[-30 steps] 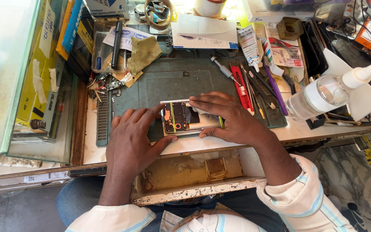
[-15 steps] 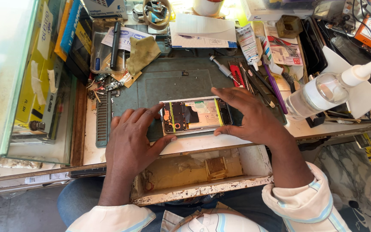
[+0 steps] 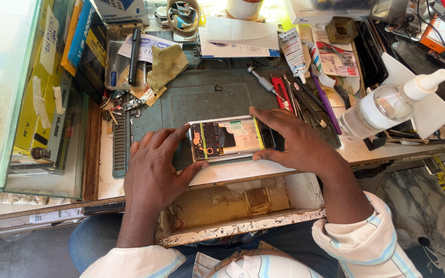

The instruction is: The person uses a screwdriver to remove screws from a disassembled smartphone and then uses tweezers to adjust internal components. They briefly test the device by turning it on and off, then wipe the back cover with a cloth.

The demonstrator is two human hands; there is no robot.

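An opened smartphone (image 3: 231,138) with its back cover off lies flat on a dark green work mat (image 3: 202,98), showing a circuit board and a pale battery. My left hand (image 3: 155,167) holds its left end between thumb and fingers. My right hand (image 3: 297,141) grips its right end, fingers along the top edge and thumb at the bottom edge. Both hands rest on the bench just above an open wooden drawer (image 3: 233,206).
Screwdrivers, tweezers and a red tool (image 3: 283,92) lie right of the mat. A clear dispenser bottle (image 3: 387,105) stands at right. A black pen (image 3: 134,49), cloth (image 3: 166,64), papers (image 3: 240,38) and yellow boxes (image 3: 39,103) crowd the back and left.
My right hand has slid from covering the phone to its right end, uncovering the insides. The phone has shifted slightly right. My left hand stays at the left end.
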